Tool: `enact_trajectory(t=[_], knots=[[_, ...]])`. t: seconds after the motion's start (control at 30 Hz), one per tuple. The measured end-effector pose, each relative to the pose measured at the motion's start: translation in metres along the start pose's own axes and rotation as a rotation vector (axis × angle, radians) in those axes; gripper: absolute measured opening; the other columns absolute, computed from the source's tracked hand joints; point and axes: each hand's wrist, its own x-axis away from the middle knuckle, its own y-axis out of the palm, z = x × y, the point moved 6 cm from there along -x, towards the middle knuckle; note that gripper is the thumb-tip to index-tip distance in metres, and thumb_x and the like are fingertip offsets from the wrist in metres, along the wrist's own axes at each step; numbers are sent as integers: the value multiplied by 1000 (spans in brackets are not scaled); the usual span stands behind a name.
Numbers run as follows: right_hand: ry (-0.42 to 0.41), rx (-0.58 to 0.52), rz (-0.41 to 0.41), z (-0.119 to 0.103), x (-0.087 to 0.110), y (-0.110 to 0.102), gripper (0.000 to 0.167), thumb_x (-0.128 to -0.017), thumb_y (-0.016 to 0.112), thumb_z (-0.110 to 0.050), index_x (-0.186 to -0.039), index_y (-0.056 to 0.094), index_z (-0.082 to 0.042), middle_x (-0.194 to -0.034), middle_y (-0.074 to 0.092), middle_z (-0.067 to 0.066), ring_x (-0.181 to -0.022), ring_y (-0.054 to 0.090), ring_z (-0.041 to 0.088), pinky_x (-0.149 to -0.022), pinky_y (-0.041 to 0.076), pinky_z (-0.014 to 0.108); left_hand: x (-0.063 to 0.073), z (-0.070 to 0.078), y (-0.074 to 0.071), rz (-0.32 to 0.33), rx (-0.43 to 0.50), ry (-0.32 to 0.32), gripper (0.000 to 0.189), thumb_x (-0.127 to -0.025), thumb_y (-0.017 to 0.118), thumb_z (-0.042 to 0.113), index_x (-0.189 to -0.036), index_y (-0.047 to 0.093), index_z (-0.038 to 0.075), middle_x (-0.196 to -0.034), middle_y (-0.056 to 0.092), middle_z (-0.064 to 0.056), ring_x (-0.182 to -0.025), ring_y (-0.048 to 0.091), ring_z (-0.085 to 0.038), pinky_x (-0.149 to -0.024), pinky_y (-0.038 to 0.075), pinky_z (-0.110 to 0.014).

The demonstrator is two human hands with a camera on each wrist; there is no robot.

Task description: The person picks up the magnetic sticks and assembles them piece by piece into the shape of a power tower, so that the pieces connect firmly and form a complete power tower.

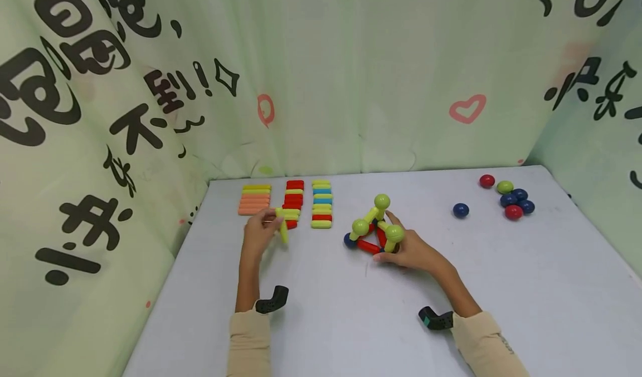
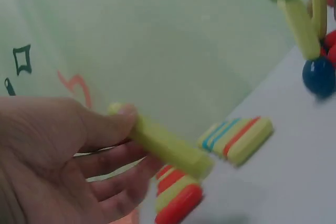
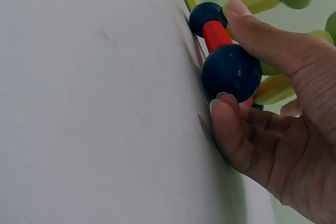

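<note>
My left hand [image 1: 259,235] pinches a yellow-green rod [image 2: 170,148] between thumb and fingers, above the near end of the rod rows. To the right stands a ball-and-rod frame [image 1: 368,247]. Red rods and blue balls [image 3: 231,73] form its triangular base, and yellow-green rods rise from the corners to green balls [image 1: 360,227]. My right hand [image 1: 415,250] holds this frame at its right corner, thumb and fingers around the blue ball and the rod there. Part of that corner is hidden behind the hand in the head view.
Orange and yellow rods [image 1: 254,201] lie in a row at the back left. Beside them are a red and yellow row [image 1: 294,185] and a mixed row with blue rods [image 1: 321,201]. Loose balls, including a red one [image 1: 514,212] and a lone blue one [image 1: 461,210], lie at the right.
</note>
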Motion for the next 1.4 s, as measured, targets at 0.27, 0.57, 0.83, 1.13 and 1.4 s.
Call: enact_trajectory(t=[0.27,0.57,0.83,1.13,1.4], knots=[[19,-126,-96,3,0,4,129,-77,84,-30,-155,-17,-16,-71,61,8,-48,63,20,-51,56,36,15,15,91,-474,382,-157,27,-90,70,12,-110,58,-1,-97,69,-8,-90,72,-21,-89,56,-36],[21,-204,-132,5,2,8,124,-80,82,-23,-155,-17,-14,-82,62,14,-58,65,21,-51,57,36,30,13,131,-469,421,-215,16,-86,74,8,-94,60,3,-82,73,-3,-82,73,-16,-85,57,-34],[-59,-149,-101,-5,0,10,126,-81,80,-27,-153,-22,-18,-66,61,6,-46,60,18,-45,53,35,32,21,133,-402,351,-151,26,-84,77,13,-99,61,-2,-88,73,-13,-80,73,-18,-80,59,-32],[-81,-147,-71,-8,-1,14,128,-79,82,-25,-153,-23,-18,-65,59,2,-45,55,17,-43,50,35,32,29,132,-357,154,-36,28,-85,77,26,-96,66,3,-89,75,-11,-80,72,-15,-75,59,-28],[-44,-74,-47,-11,-4,14,127,-81,81,-31,-153,-22,-15,-59,59,0,-42,56,16,-45,50,34,35,46,126,-154,-139,175,58,-80,75,54,-110,57,8,-84,66,-6,-69,59,-12,-56,49,-23]])
